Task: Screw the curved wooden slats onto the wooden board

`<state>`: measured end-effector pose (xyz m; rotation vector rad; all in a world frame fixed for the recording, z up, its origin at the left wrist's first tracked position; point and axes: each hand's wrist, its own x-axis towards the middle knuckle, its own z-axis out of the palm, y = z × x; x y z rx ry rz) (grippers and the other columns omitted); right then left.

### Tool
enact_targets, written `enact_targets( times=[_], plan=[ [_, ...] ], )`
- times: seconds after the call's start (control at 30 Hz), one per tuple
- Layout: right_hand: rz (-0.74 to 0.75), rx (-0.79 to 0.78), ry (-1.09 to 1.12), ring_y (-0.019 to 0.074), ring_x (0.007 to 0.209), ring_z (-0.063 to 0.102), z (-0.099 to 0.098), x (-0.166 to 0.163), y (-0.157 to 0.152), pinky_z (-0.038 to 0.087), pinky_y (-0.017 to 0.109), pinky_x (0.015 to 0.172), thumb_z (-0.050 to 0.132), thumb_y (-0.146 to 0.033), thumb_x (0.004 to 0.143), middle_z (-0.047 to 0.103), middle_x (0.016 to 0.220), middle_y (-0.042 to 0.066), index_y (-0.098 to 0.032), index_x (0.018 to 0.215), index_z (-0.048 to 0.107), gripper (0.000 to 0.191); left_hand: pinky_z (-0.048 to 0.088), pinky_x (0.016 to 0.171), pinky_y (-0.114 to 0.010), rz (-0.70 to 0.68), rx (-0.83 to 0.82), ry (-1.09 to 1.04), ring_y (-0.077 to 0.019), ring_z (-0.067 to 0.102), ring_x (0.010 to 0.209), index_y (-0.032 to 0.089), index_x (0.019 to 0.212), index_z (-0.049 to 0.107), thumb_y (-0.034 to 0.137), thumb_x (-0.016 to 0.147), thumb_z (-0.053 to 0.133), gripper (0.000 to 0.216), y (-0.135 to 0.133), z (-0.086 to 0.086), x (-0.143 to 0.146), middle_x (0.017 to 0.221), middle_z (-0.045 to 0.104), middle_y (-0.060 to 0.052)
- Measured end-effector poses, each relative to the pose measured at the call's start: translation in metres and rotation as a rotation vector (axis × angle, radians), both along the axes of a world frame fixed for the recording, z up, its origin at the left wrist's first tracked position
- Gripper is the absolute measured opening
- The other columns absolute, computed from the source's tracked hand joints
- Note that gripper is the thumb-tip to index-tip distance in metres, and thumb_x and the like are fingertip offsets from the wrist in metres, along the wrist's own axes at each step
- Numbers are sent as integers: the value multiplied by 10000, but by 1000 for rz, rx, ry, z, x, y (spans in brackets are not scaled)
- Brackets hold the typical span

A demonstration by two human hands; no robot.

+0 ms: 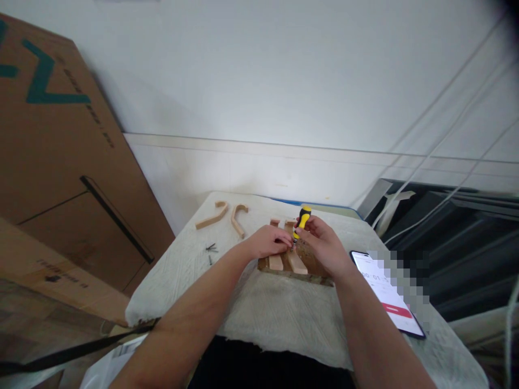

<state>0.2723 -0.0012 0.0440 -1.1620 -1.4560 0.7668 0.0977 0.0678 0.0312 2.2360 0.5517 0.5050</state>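
Observation:
A yellow and black screwdriver [303,218] is gripped in my right hand [323,244], tilted with its tip pointing down at a light wooden hook [298,263]. This hook lies on a brown wooden board [312,263]. My left hand [267,241] rests over the board's left part, fingers bent and closed beside the screwdriver's tip; what they pinch is hidden. Under that hand another wooden hook [275,263] lies on the board, partly covered. Two loose wooden hooks, one at the left [213,219] and one curved [237,219], lie on the cloth further back.
Several dark screws [211,248] lie on the cloth-covered table [174,281], left of my left arm. A phone [387,294] with a lit screen lies at the right. A large cardboard box [73,162] stands at the left, and dark panels [454,237] lean at the right.

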Motion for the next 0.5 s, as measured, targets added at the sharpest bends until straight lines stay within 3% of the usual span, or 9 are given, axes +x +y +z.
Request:
enact_targets(
  times=[0.3,0.5],
  plan=[
    [-179,-73,-118,186,710,556,-1,-2,1,432,328,686,701,-477,733,602,734,4,-211,812,558,313,464,804,-193,8,-8,1,-133,683,876,152,905,713,108,785,572,191,1,0,-1,938,752,-19],
    [9,-89,75,201,827,597,3,3,-1,448,337,732,633,-443,790,669,919,45,-204,1002,640,319,474,794,-200,15,-43,-7,-136,684,875,154,932,707,119,794,575,194,1,-1,0,935,752,-24]
  ],
)
